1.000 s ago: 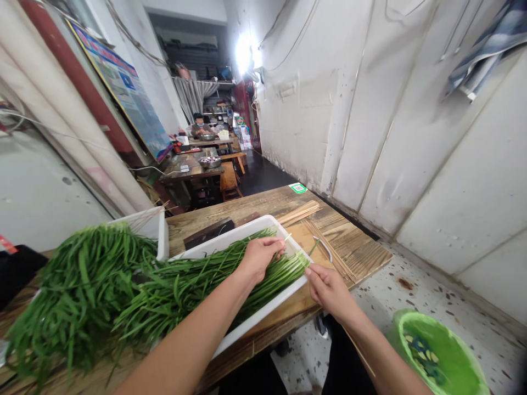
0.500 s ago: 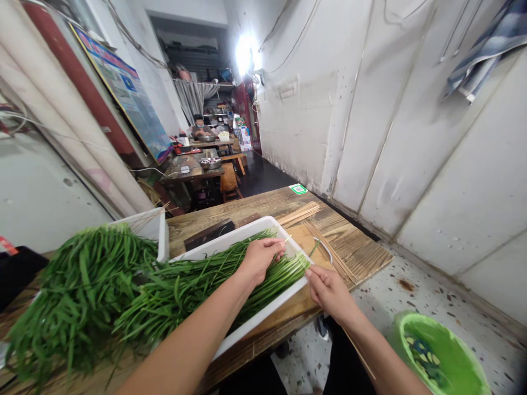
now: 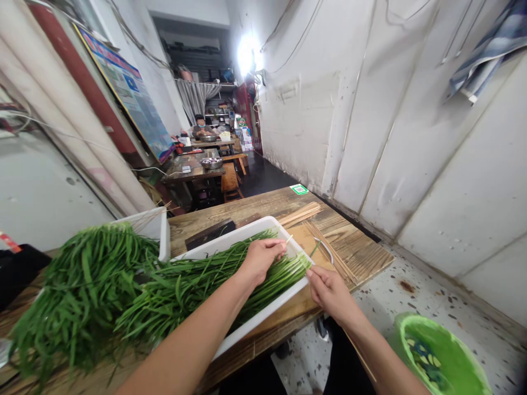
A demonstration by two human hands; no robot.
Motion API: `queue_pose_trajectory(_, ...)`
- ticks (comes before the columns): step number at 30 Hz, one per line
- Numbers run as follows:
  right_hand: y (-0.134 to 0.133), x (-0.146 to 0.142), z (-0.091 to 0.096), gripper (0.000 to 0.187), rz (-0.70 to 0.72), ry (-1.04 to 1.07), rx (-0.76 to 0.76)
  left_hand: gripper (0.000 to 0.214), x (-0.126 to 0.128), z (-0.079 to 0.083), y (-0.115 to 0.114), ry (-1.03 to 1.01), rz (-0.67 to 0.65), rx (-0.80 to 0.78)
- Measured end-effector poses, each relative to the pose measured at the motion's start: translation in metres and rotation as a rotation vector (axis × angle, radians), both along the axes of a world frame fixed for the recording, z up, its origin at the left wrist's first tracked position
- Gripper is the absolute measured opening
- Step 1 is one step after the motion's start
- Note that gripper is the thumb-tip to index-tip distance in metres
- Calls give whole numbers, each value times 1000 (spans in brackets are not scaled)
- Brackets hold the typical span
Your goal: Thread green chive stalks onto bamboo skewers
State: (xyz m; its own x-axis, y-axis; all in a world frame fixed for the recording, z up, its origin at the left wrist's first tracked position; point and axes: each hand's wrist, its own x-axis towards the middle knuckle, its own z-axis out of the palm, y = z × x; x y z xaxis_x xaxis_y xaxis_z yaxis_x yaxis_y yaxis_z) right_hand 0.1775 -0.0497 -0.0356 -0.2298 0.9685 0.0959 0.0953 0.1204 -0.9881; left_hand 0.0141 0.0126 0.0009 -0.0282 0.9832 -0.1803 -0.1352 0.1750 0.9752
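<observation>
My left hand lies curled on the cut ends of a bundle of green chives in a white tray, fingers closed round some stalks and a thin bamboo skewer. My right hand is at the tray's right corner, fingers pinched on the chive ends there; a skewer runs back under my wrist. A bigger heap of chives lies to the left.
Loose bamboo skewers lie on the wooden table beyond the tray. A second white tray stands behind the heap. A green bucket sits on the floor at right. A person sits at a far table.
</observation>
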Motion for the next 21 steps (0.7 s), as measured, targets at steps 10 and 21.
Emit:
queue_pose_trajectory(10,-1,-2,1,37,-18,-1,-9,15,-2,6,-7,363,-125,188)
queue_pose_trajectory(21,-2,1,-4,36,-7,-15,43,21,-22,7,4,1204,-223,439)
